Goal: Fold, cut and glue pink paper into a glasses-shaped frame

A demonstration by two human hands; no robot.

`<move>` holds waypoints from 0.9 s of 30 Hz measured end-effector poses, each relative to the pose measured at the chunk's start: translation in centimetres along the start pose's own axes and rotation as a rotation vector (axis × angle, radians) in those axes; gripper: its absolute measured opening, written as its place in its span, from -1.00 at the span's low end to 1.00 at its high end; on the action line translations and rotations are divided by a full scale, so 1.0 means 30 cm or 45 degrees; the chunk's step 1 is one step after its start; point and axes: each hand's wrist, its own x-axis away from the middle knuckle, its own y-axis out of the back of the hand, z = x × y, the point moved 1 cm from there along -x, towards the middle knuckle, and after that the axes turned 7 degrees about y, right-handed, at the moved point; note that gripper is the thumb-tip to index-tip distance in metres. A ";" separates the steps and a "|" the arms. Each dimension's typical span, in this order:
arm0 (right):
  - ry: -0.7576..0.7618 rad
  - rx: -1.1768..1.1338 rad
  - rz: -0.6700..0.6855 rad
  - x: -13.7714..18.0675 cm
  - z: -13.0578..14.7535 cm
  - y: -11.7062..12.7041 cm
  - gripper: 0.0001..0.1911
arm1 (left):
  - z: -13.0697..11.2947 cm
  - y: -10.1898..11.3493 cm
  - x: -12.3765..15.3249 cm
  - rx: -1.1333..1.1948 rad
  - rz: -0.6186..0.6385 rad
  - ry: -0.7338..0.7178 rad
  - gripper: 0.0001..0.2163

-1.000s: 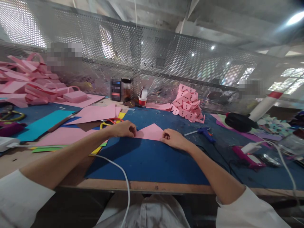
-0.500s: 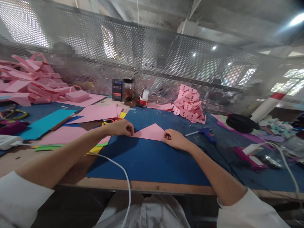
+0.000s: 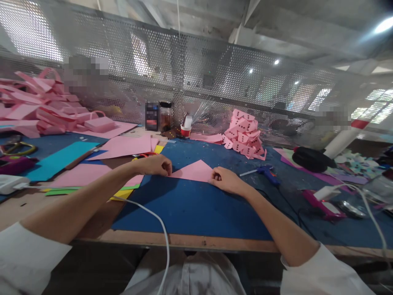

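Note:
A pink paper sheet folded into a triangle [image 3: 196,170] lies flat on the blue mat [image 3: 190,209]. My left hand [image 3: 155,165] rests curled on its left corner, fingers pinched on the paper. Over at the right corner, my right hand [image 3: 225,179] is curled too, its fingertips pressing the paper's edge. Both forearms reach across the table's front edge, in white sleeves.
Pink sheets [image 3: 123,146] and scissors [image 3: 144,155] lie behind my left hand. A pile of pink punched pieces [image 3: 244,135] stands at the back. A blue glue gun [image 3: 267,172] and a pink one [image 3: 322,203] lie right. A white cable [image 3: 153,221] crosses the front edge. Perforated metal screen behind.
My left hand has slid a little to the left along the paper's edge. The right hand and the paper have hardly moved.

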 end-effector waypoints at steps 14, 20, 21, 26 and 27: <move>-0.003 -0.003 -0.005 0.001 0.006 0.003 -0.81 | 0.005 0.034 0.019 -0.069 0.043 -0.047 -0.83; -0.005 -0.019 -0.008 0.000 0.007 0.003 -0.82 | 0.006 0.040 0.024 -0.105 0.051 -0.050 -0.83; -0.007 -0.024 -0.009 0.000 0.006 0.002 -0.82 | 0.006 0.040 0.025 -0.110 0.050 -0.049 -0.83; -0.018 -0.071 -0.003 -0.003 0.002 0.004 -0.83 | -0.018 0.025 0.026 -0.125 -0.095 -0.045 -0.79; -0.020 -0.089 0.000 -0.003 0.003 0.008 -0.83 | -0.032 0.016 0.026 -0.127 -0.162 -0.056 -0.79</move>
